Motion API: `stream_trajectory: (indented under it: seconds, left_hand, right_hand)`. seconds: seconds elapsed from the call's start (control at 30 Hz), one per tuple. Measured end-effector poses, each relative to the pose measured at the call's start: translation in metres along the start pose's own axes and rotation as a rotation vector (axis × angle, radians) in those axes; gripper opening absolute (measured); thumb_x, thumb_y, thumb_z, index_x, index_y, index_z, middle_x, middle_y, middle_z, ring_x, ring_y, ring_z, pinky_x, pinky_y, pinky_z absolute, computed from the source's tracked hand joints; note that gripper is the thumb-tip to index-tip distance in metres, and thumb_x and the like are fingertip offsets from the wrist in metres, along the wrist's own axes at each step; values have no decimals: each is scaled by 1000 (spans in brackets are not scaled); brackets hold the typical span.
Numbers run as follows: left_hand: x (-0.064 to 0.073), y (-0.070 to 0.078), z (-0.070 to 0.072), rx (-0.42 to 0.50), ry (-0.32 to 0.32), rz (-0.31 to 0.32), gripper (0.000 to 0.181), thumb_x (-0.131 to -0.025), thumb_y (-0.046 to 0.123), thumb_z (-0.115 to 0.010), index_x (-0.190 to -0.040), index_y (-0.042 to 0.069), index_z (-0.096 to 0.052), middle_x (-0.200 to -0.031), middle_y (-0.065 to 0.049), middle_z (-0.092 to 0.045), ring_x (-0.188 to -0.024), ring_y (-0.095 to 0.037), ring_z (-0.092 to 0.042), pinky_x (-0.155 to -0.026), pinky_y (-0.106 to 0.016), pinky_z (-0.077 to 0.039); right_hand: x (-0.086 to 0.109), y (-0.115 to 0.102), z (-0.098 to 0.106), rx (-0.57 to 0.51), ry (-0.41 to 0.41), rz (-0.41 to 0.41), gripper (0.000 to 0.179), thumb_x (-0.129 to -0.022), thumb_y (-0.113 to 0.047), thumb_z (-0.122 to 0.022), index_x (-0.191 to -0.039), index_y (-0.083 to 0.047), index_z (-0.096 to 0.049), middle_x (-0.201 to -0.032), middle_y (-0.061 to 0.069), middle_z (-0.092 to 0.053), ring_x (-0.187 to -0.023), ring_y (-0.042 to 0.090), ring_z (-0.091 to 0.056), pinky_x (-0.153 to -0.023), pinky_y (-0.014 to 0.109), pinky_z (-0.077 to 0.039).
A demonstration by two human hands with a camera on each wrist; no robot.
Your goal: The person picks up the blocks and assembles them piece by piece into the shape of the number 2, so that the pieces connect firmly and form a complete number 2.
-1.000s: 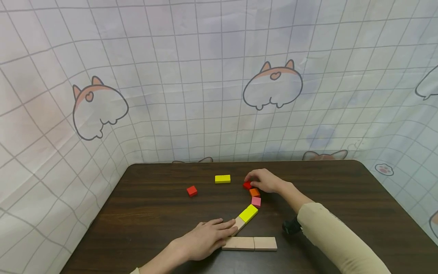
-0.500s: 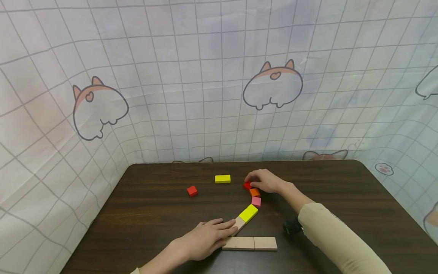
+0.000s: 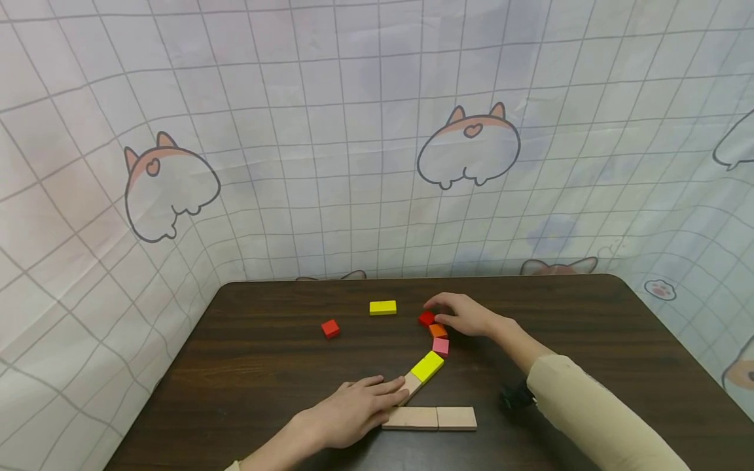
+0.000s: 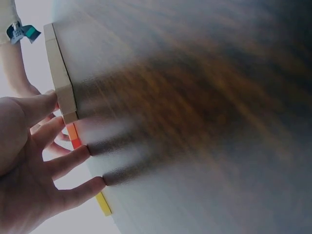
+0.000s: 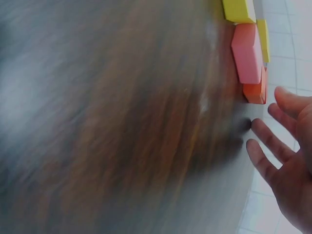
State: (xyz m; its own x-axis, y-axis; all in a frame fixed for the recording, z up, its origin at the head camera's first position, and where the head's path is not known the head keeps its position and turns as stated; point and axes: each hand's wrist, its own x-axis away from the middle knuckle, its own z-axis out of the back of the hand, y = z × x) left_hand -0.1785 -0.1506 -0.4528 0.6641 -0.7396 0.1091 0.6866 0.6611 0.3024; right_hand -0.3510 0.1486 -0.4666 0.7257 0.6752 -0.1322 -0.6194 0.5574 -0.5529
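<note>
My left hand (image 3: 353, 412) lies with spread fingers, its fingertips over the near end of a slanted plain wooden block (image 3: 412, 383) and beside a second wooden block (image 3: 412, 419). From the slanted block a line runs away through a yellow block (image 3: 427, 367), a pink block (image 3: 440, 347), an orange block (image 3: 438, 331) and a red block (image 3: 427, 318). My right hand (image 3: 465, 316) hovers at the red block, thumb and fingers parted around its far right side. In the right wrist view its fingers (image 5: 263, 158) are loosely extended and pinch nothing.
A third wooden block (image 3: 457, 418) adjoins the second at the front. Farther back lie a separate yellow block (image 3: 383, 308) and a loose red block (image 3: 330, 329). The dark table (image 3: 265, 379) ends at a grid-patterned cloth (image 3: 353, 163); a dark wrist device (image 3: 516, 396) hangs by my right sleeve.
My right hand has let go of the red block and drawn slightly to the right, uncovering more of it. The left hand and the other blocks stay where they were.
</note>
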Motion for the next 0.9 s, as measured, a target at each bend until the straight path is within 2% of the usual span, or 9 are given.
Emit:
stream_trajectory:
  seconds: [0.1,0.2,0.43,0.6,0.9]
  left_hand:
    - [0,0,1,4,-4,4,52,-108,28,-56,-158,29,-43,-164,10,-33,-143,-32,-42,-97,-67,-45]
    - [0,0,1,4,-7,8,53,-107,28,-56,-158,29,-43,-164,10,-32,-143,-32,-42,-98,-67,-45]
    - [-1,1,1,9,-14,8,53,-107,27,-56,-159,29,-43,-164,10,-32,-144,-32,-41,-98,-67,-44]
    - [-1,1,0,16,-13,7,53,-107,26,-56,-158,28,-43,-164,9,-32,-143,-34,-42,-97,-68,-44]
    - [-1,1,-1,21,-17,9,52,-108,28,-55,-158,28,-43,-164,10,-32,-143,-34,-42,-99,-66,-44]
  right_hand:
    - [6,0,0,-1,-5,26,38,-102,-8,-63,-138,2,-59,-137,18,-60,-112,33,-61,-100,52,-49]
    - [12,0,0,8,-19,46,44,-103,-11,-63,-143,4,-54,-143,20,-56,-123,37,-59,-104,54,-45]
    - [24,-5,-2,54,-102,71,55,-107,-22,-59,-153,3,-44,-158,22,-40,-142,41,-42,-112,59,-34]
    - [30,-9,-5,92,-146,59,60,-107,-29,-57,-158,-1,-38,-163,20,-31,-143,42,-39,-112,60,-33]
    - [35,-9,-10,162,-152,67,60,-107,-32,-56,-156,0,-41,-163,16,-34,-144,41,-38,-111,61,-33]
